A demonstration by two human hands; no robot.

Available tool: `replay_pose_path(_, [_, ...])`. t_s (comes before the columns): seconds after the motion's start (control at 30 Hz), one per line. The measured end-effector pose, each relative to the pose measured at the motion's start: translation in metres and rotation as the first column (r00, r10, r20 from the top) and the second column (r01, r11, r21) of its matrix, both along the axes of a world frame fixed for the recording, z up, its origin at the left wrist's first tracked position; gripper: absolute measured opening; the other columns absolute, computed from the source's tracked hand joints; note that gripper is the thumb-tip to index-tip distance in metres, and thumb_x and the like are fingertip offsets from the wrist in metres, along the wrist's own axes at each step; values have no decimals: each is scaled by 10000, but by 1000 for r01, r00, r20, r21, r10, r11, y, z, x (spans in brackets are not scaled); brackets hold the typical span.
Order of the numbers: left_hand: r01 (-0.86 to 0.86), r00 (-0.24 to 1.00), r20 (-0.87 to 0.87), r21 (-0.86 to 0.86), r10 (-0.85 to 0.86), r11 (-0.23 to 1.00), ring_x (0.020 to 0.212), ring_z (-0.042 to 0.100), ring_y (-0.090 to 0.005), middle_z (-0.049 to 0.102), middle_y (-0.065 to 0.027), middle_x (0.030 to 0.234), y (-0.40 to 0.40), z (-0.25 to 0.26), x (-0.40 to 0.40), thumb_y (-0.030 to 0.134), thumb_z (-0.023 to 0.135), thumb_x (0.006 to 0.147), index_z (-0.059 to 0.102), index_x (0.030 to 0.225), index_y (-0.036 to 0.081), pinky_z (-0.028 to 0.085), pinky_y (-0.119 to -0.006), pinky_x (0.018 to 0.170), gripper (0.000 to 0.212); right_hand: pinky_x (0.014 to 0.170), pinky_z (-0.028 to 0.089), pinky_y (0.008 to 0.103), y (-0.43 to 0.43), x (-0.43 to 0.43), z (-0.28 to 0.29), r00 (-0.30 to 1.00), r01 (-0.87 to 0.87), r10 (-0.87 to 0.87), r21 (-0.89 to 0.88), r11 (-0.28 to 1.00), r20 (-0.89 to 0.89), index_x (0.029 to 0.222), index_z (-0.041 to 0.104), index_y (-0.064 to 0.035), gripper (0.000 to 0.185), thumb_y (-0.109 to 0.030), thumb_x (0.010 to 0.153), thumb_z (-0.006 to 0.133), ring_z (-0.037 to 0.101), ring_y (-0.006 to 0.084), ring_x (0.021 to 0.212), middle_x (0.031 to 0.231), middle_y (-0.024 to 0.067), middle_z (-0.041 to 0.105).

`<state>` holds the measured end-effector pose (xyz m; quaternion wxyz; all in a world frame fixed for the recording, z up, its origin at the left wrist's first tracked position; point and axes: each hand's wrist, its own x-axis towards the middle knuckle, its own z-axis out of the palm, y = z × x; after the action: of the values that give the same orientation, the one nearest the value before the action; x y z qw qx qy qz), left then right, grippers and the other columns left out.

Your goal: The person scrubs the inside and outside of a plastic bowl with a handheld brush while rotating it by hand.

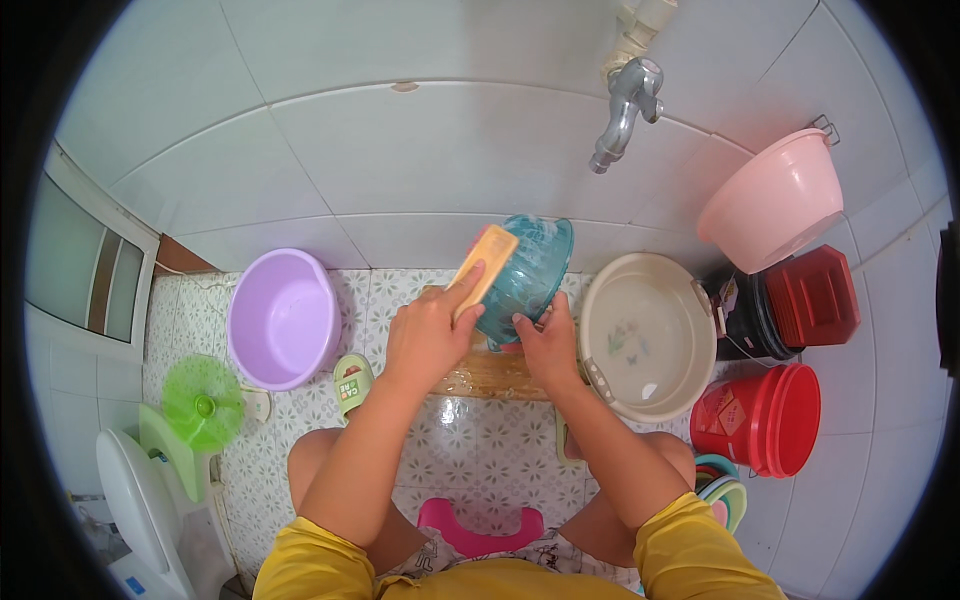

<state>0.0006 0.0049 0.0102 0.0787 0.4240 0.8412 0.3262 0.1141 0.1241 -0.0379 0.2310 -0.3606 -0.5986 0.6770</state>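
Note:
My left hand grips a yellow scrubbing brush, its bristle side held against the outside of a teal plastic basin. Suds streak the basin, which is tilted on its side above a wet wooden board. My right hand holds the basin by its lower right edge, thumb on the outer wall; some fingers are hidden. To the right stands a beige basin with water in it, and a purple basin stands on the left.
A metal tap juts from the tiled wall. At right are a pink basin, dark red containers, a black bucket and a red bucket. A green fan-like disc and a toilet are at left.

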Motion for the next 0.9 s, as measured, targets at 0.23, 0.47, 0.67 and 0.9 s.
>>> replay_pose_path(0.23, [57, 981, 172, 163, -86, 985, 735, 630, -324, 664, -182, 951, 2, -6, 7, 221, 665, 848, 535, 1330, 253, 499, -382, 687, 500, 568, 606, 286, 2, 0, 4, 1000, 6, -6, -6, 1000, -4, 1124, 362, 16, 309, 61, 865, 524, 668, 201, 798, 986, 161, 612])
replay_pose_path(0.47, [99, 970, 220, 20, -101, 995, 771, 634, -305, 671, -166, 969, 9, 0, 22, 182, 663, 849, 524, 1342, 270, 507, -349, 712, 519, 575, 613, 297, 3, 1, 4, 1000, 2, -2, -6, 1000, -25, 1148, 360, 7, 328, 85, 863, 501, 661, 216, 867, 1029, 164, 602])
replay_pose_path(0.67, [-157, 846, 533, 184, 36, 970, 894, 652, -268, 664, -173, 1061, 9, -30, 2, 230, 639, 875, 511, 1352, 253, 491, -340, 797, 495, 596, 623, 302, 3, 2, 6, 1000, -28, 28, -21, 999, 4, 1163, 350, 14, 327, 79, 872, 485, 659, 241, 889, 1099, 181, 574])
replay_pose_path(0.9, [-210, 587, 801, 287, -114, 935, 986, 553, -89, 642, -60, 1138, 15, -21, 4, 159, 618, 920, 496, 1370, 135, 433, -258, 888, 467, 605, 625, 301, 8, 5, 5, 1000, -6, 6, -47, 999, 6, 1197, 340, 12, 358, 85, 876, 481, 644, 253, 944, 1145, 187, 552])
